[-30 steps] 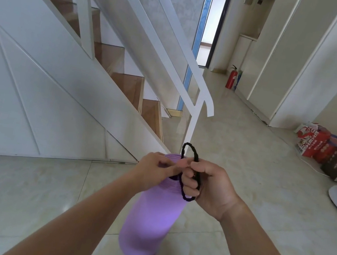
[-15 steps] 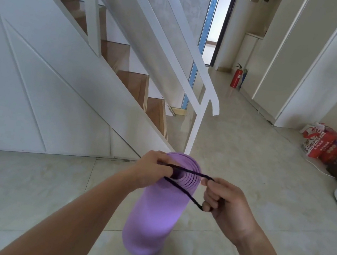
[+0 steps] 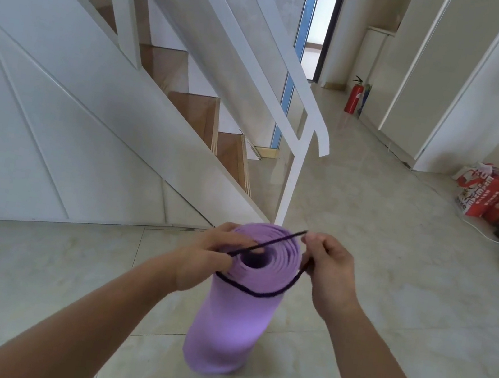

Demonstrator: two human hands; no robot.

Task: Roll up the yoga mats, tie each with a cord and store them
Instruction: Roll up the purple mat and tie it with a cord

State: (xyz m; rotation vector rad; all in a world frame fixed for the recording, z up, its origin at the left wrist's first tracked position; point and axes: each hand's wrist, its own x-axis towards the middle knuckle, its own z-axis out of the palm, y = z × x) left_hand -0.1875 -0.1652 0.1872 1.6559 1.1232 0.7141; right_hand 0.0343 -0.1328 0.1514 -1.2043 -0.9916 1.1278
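On the pale tiled floor (image 3: 391,276) beside the foot of the white staircase with wooden treads (image 3: 189,107), head view: one purple foam yoga mat (image 3: 231,316), fully rolled, stands on end, tilted slightly, with its open spiral end up.

A thin dark cord (image 3: 257,293) is around the top of the roll. One run lies against the near face just below the upper rim. A second run is stretched taut across the open end, from one hand to the other.

The left hand (image 3: 204,257) is at the left rim of the roll, fingers curled and pinching the cord against the mat edge. The right hand (image 3: 329,273) is just beside the right rim, fingertips closed on the upper run, and the lower run leads into the same hand. Both hands are clamped on the cord.

Other items noted: a red fire extinguisher (image 3: 354,96) against the far cabinets, and red printed bags (image 3: 481,199) by the right wall. Both are well apart from the work.

Assessment of progress: rolling of this mat is complete. The cord is wrapped round but no knot is visible, so tying appears to be in hand and unfinished. Cinching, knotting and storage remain. No other mat is in view, so the status of the rest cannot be determined.
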